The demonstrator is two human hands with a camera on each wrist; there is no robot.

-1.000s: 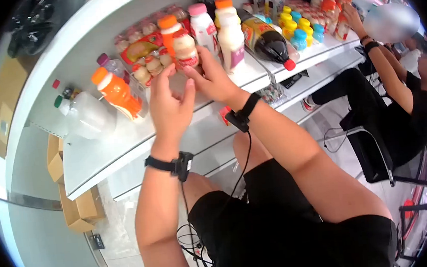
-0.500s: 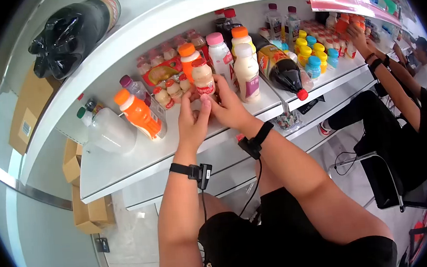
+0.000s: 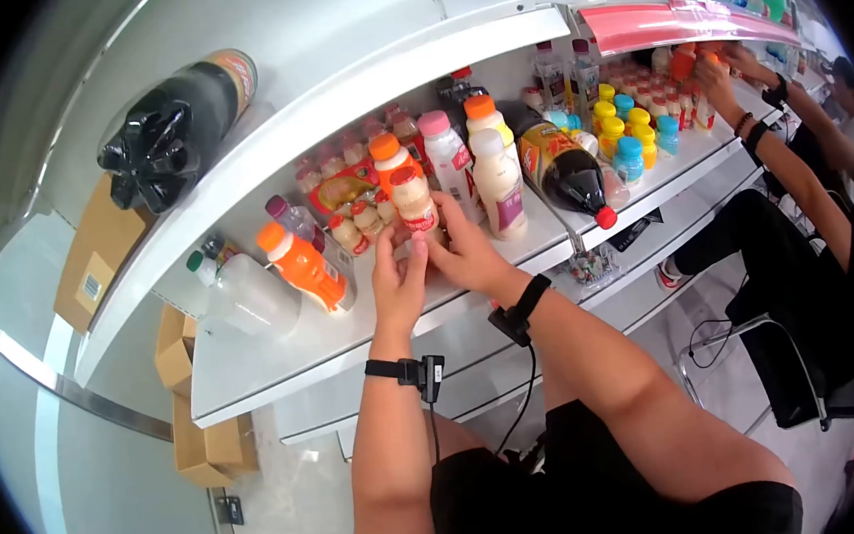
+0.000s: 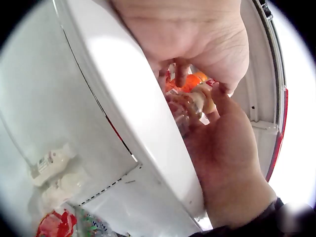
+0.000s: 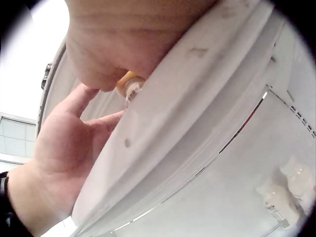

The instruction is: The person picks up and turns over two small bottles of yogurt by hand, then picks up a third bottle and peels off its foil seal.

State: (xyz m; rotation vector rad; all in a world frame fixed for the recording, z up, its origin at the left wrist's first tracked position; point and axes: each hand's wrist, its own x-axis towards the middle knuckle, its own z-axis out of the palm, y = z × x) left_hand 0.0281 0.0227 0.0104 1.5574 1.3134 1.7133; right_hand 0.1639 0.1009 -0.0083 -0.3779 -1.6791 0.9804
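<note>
In the head view both hands meet at a small yogurt drink bottle (image 3: 412, 200), cream-coloured with a red top and red label, standing nearly upright. The left hand (image 3: 399, 287) holds its lower left side, thumb up against the label. From the right, the right hand (image 3: 473, 253) grips it, its fingers partly hidden behind it. An orange-capped bottle (image 3: 385, 150) stands right behind, and a white-capped bottle (image 3: 498, 183) is to the right. In the left wrist view, the right hand (image 4: 182, 27) and left hand (image 4: 224, 143) largely cover the bottle.
An orange juice bottle (image 3: 305, 267) leans at the left beside a large clear jug (image 3: 254, 296). Several yellow- and blue-capped bottles (image 3: 629, 161) stand past a lying cola bottle (image 3: 565, 171). An upper shelf (image 3: 333, 89) overhangs. Another person's arm (image 3: 801, 172) reaches in at the right.
The head view has shifted, bringing the upper shelf and its dark bottle further into sight. The left hand has closed in on the small bottle, its thumb moving onto the label.
</note>
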